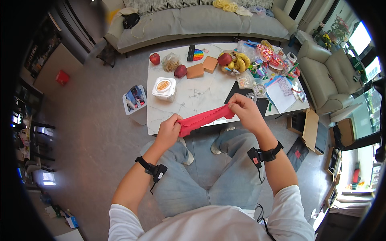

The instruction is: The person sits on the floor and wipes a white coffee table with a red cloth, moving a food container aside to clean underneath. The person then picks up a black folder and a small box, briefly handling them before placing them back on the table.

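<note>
A pinkish-red piece of stretchy cloth (206, 118) with a scalloped edge is drawn out between both hands, over the near edge of the marble-patterned table (196, 96). My left hand (168, 131) pinches its left end between thumb and fingers. The other end, slightly higher in the picture, is gripped by my right hand (245, 112). Part of the cloth hangs below the left-hand grip. What kind of garment or item it is, I cannot tell. Beyond the left hand stands a white lidded tub (164, 89) on the tabletop.
Apples, two tan boxes (195, 71), a remote control (191, 53) and a fruit bowl with bananas (240, 62) occupy the table's far side. Bags and papers (282, 94) crowd its right. A white waste bin (135, 102) stands left of it; an opened cardboard box (310, 128) lies right.
</note>
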`<action>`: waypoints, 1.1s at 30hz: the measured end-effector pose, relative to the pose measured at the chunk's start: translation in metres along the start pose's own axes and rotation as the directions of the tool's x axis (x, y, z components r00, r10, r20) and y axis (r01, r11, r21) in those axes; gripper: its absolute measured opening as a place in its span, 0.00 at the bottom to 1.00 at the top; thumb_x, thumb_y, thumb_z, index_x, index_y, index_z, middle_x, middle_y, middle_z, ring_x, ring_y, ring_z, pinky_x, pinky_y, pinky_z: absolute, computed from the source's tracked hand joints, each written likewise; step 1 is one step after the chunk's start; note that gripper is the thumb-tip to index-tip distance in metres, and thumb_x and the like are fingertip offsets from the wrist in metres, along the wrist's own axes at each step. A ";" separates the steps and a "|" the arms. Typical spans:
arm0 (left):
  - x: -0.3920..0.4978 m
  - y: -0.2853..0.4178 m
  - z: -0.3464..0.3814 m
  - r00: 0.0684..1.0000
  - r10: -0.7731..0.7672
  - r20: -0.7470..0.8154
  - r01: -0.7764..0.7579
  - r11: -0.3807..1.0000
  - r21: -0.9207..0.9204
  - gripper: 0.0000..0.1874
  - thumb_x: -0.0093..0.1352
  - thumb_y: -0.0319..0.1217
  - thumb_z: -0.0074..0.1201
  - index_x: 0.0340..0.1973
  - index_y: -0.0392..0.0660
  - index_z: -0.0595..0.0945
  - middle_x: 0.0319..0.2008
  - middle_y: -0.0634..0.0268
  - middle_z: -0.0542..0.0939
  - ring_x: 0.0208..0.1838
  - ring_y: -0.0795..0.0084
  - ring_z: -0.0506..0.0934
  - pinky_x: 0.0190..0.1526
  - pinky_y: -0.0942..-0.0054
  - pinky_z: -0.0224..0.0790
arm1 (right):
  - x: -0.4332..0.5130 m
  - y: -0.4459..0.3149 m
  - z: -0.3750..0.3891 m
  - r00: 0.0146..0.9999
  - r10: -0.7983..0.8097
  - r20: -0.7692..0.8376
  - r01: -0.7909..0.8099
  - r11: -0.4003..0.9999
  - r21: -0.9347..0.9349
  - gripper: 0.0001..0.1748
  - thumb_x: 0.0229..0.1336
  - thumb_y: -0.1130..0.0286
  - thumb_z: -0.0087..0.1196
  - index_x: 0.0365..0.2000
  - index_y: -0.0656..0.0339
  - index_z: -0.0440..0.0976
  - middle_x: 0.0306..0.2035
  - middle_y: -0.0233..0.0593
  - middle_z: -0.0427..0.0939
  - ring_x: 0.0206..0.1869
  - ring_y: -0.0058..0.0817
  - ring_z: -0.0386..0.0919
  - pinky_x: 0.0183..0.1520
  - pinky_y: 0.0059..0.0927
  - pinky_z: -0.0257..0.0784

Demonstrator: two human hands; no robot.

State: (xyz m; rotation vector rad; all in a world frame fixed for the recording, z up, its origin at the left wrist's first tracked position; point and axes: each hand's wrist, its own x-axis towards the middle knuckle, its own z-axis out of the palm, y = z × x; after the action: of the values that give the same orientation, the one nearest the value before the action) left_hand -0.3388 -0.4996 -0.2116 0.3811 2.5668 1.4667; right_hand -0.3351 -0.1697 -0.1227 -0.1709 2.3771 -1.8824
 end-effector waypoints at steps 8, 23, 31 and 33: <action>-0.006 0.032 0.015 0.972 0.228 0.058 -0.234 0.961 0.150 0.25 0.73 0.31 0.58 0.64 0.39 0.74 0.61 0.45 0.77 0.61 0.42 0.79 0.63 0.55 0.74 | 0.014 0.002 -0.008 0.987 0.056 -0.153 -0.034 0.989 0.141 0.08 0.71 0.71 0.54 0.36 0.65 0.76 0.27 0.26 0.75 0.30 0.14 0.70 0.34 0.23 0.67; 0.085 -0.006 -0.011 0.997 0.073 0.017 -0.075 0.959 0.272 0.19 0.77 0.26 0.48 0.60 0.40 0.84 0.45 0.38 0.86 0.47 0.39 0.85 0.52 0.51 0.79 | 0.098 0.049 -0.030 0.960 -0.078 -0.268 -0.024 0.933 -0.359 0.11 0.70 0.66 0.56 0.39 0.65 0.79 0.29 0.35 0.80 0.33 0.24 0.78 0.38 0.31 0.73; 0.116 0.018 -0.047 0.850 0.400 -0.342 -0.230 0.867 0.442 0.16 0.77 0.26 0.51 0.56 0.43 0.87 0.48 0.45 0.87 0.51 0.41 0.84 0.53 0.51 0.76 | 0.115 0.036 -0.046 0.870 -0.383 -0.312 0.166 0.822 -0.545 0.12 0.66 0.64 0.63 0.40 0.63 0.85 0.36 0.49 0.87 0.41 0.50 0.85 0.44 0.45 0.78; 0.103 0.007 -0.044 0.813 0.501 -0.297 -0.299 0.796 0.526 0.15 0.77 0.25 0.53 0.55 0.41 0.87 0.50 0.46 0.87 0.51 0.43 0.84 0.54 0.53 0.77 | 0.101 0.053 -0.041 0.865 -0.433 -0.254 0.196 0.757 -0.623 0.07 0.63 0.68 0.63 0.37 0.60 0.86 0.36 0.47 0.85 0.43 0.49 0.83 0.47 0.47 0.77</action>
State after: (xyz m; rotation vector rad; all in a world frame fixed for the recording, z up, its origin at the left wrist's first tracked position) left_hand -0.4481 -0.5019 -0.1847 0.8138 3.3700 1.1150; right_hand -0.4425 -0.1337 -0.1662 -0.2983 3.3467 -1.2952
